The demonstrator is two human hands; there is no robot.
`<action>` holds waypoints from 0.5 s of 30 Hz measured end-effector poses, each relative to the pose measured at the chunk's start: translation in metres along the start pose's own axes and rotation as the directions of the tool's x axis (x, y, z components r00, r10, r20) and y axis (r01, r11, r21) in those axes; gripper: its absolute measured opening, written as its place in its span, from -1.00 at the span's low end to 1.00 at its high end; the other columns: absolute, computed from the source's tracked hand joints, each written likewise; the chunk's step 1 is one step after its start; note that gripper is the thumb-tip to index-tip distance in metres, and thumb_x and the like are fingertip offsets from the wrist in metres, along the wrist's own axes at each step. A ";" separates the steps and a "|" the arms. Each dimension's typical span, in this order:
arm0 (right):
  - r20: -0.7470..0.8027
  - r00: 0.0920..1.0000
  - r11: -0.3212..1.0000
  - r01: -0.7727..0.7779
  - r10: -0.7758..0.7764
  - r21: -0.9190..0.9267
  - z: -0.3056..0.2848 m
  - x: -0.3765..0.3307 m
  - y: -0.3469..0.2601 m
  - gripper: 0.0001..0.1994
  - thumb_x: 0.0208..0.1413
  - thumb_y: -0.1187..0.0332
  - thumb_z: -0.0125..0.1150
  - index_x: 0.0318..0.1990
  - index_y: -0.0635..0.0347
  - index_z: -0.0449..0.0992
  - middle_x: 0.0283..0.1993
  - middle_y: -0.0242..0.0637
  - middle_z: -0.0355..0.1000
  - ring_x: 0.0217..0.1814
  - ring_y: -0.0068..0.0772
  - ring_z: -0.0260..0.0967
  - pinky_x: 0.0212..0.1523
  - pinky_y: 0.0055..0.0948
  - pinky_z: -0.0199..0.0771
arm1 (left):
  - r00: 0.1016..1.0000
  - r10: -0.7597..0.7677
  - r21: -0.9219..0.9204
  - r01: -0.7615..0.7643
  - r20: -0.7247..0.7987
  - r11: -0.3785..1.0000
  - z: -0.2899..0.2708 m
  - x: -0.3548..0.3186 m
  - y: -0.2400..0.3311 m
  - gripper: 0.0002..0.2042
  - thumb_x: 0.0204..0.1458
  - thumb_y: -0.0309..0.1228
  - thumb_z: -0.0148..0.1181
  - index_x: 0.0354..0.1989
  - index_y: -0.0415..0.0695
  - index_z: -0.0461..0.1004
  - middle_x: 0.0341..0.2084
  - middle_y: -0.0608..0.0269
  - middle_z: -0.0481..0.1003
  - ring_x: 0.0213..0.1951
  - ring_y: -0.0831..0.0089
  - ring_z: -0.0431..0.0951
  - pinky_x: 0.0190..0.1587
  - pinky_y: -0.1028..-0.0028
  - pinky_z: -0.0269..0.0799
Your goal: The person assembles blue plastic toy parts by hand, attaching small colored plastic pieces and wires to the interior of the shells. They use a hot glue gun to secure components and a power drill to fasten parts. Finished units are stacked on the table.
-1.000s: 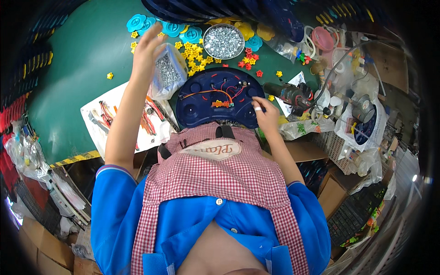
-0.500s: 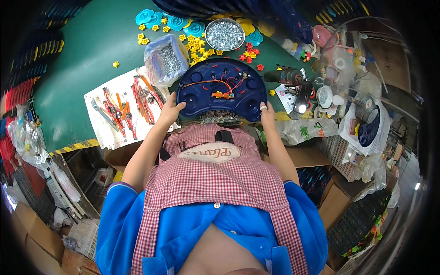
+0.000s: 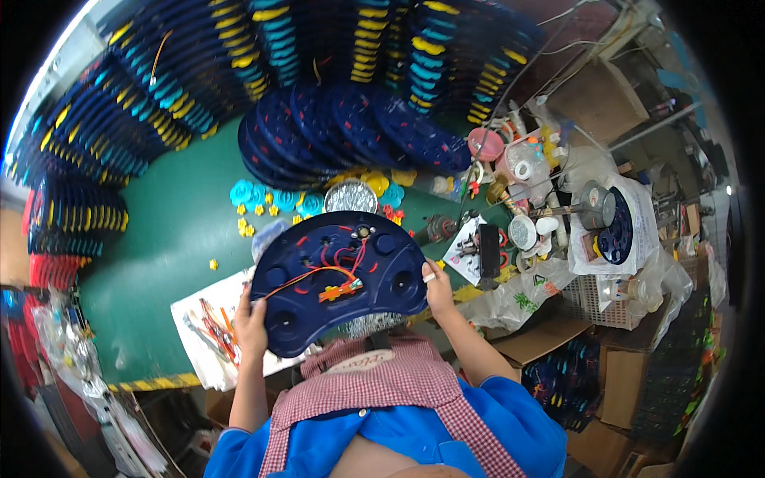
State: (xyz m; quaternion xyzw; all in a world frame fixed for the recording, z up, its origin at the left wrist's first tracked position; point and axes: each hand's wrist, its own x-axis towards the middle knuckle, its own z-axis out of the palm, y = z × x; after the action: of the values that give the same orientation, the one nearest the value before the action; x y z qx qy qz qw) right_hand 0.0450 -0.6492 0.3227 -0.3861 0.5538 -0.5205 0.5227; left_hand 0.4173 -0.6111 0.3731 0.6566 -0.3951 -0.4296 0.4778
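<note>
A dark blue curved plastic panel [image 3: 386,275], shaped like a kidney, is raised above the near edge of the bench in both my hands. Its hollow inner side faces up, showing red wires, an orange wire and a small orange circuit board [image 3: 341,291]. My left hand [image 3: 252,325] grips the panel's left rim, thumb on top. At the right rim my right hand [image 3: 436,287], with a ring-like band on one finger, holds the other end. Beyond the panel stands a round bowl of screws [image 3: 351,196]; yellow star pieces [image 3: 245,228] and blue flower-shaped pieces [image 3: 245,193] lie beside it.
Similar panels [image 3: 358,127] lie overlapped at the back, with tall stacks [image 3: 167,80] behind and left. Wire bundles rest on white paper [image 3: 191,319]. To the right are a dark phone-like slab [image 3: 488,251], a pink bowl [image 3: 485,144] and a plastic bag [image 3: 526,291].
The panel has been lifted off the bench towards me and tilted, its left end lower, with both hands still on it. My view has swung up, bringing the stacked panels into sight.
</note>
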 end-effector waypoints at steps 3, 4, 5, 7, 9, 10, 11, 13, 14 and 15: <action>0.207 0.976 0.954 -0.121 0.065 0.275 0.017 -0.017 -0.055 -0.45 0.29 0.05 -0.07 0.27 0.24 0.16 -0.10 -0.27 0.37 -0.28 -0.51 0.43 -0.24 -0.50 0.47 | 0.987 0.099 -0.242 -0.127 -0.126 0.962 -0.020 0.042 0.079 -0.64 0.17 -0.52 0.01 0.14 -0.30 0.29 -0.07 0.11 0.45 -0.10 0.46 0.47 0.01 0.49 0.39; 0.162 0.985 0.972 -0.087 0.051 0.220 0.014 -0.023 -0.060 -0.47 0.29 0.05 -0.09 0.28 0.17 0.16 -0.16 -0.27 0.36 -0.31 -0.44 0.45 -0.31 -0.43 0.51 | 0.968 0.210 -0.246 -0.239 -0.139 0.939 -0.014 0.070 0.104 -0.64 0.18 -0.51 0.00 0.15 -0.30 0.28 -0.07 0.10 0.45 -0.09 0.44 0.48 -0.01 0.48 0.41; 0.098 0.994 0.984 -0.071 0.056 0.163 0.006 -0.029 -0.048 -0.51 0.29 0.08 -0.07 0.24 0.20 0.22 -0.22 -0.32 0.37 -0.33 -0.46 0.45 -0.32 -0.47 0.50 | 0.937 0.315 -0.241 -0.345 -0.154 0.907 -0.002 0.101 0.130 -0.64 0.18 -0.51 -0.01 0.15 -0.29 0.28 -0.07 0.10 0.45 -0.08 0.43 0.49 -0.02 0.47 0.43; -0.054 0.994 0.984 -0.088 0.097 0.156 -0.010 -0.050 -0.043 -0.60 0.27 0.16 -0.03 0.11 0.27 0.37 -0.30 -0.36 0.38 -0.36 -0.52 0.42 -0.35 -0.53 0.45 | 0.945 0.320 -0.478 -0.310 -0.062 0.822 0.044 0.165 0.182 -0.61 0.19 -0.50 -0.01 0.19 -0.27 0.22 -0.04 0.07 0.43 -0.04 0.37 0.49 -0.02 0.40 0.47; -0.207 0.970 0.984 -0.099 0.128 0.145 -0.023 -0.070 -0.037 -0.64 0.25 0.21 0.01 0.04 0.32 0.43 -0.37 -0.39 0.39 -0.40 -0.57 0.38 -0.39 -0.59 0.39 | 0.943 0.324 -0.643 -0.200 0.079 0.739 0.105 0.220 0.237 -0.57 0.17 -0.46 0.03 0.21 -0.23 0.19 -0.01 0.08 0.43 -0.03 0.26 0.51 0.01 0.38 0.46; -0.261 0.958 0.985 -0.077 0.116 0.154 -0.033 -0.079 -0.032 -0.63 0.25 0.20 0.02 0.03 0.32 0.43 -0.36 -0.39 0.39 -0.42 -0.58 0.37 -0.40 -0.60 0.38 | 0.932 0.341 -0.637 -0.191 0.120 0.747 0.140 0.254 0.263 -0.60 0.17 -0.44 0.03 0.19 -0.12 0.21 0.00 0.14 0.44 -0.06 0.27 0.52 -0.05 0.27 0.50; -0.345 0.933 0.992 -0.069 0.102 0.107 -0.043 -0.091 -0.032 -0.66 0.25 0.24 0.02 0.01 0.33 0.44 -0.37 -0.39 0.38 -0.43 -0.59 0.36 -0.40 -0.61 0.38 | 0.939 0.277 -0.603 -0.103 0.203 0.791 0.176 0.266 0.295 -0.65 0.20 -0.41 -0.05 0.17 -0.01 0.23 -0.03 0.22 0.45 -0.11 0.27 0.54 -0.17 0.15 0.52; -0.482 0.874 0.990 0.016 0.055 0.143 -0.068 -0.113 -0.032 -0.74 0.23 0.39 0.04 -0.01 0.36 0.45 -0.40 -0.37 0.38 -0.47 -0.59 0.34 -0.42 -0.58 0.41 | 0.954 0.216 -0.583 -0.056 0.208 0.810 0.243 0.275 0.346 -0.69 0.22 -0.38 -0.13 0.14 0.07 0.24 -0.09 0.25 0.48 -0.18 0.24 0.56 -0.27 -0.01 0.50; -0.573 0.816 0.981 0.043 0.075 0.189 -0.082 -0.120 -0.026 -0.77 0.22 0.41 0.05 -0.04 0.34 0.47 -0.42 -0.36 0.38 -0.50 -0.59 0.34 -0.44 -0.58 0.43 | 0.950 0.231 -0.564 -0.076 0.209 0.822 0.267 0.279 0.365 -0.70 0.23 -0.36 -0.15 0.13 0.07 0.25 -0.09 0.24 0.48 -0.19 0.22 0.56 -0.25 -0.06 0.49; -0.653 0.754 0.987 0.046 0.067 0.154 -0.101 -0.127 -0.020 -0.78 0.21 0.41 0.05 -0.07 0.33 0.48 -0.46 -0.34 0.38 -0.56 -0.57 0.33 -0.51 -0.60 0.41 | 0.945 0.244 -0.555 -0.087 0.216 0.827 0.300 0.286 0.380 -0.70 0.23 -0.35 -0.17 0.12 0.07 0.26 -0.10 0.23 0.48 -0.19 0.19 0.56 -0.24 -0.12 0.47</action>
State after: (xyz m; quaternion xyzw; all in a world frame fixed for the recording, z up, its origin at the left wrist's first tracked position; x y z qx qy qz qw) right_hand -0.0364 -0.5114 0.3558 -0.1327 0.6605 -0.6625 0.3276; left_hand 0.1851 -1.0511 0.6353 0.3919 -0.3773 -0.5673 0.6183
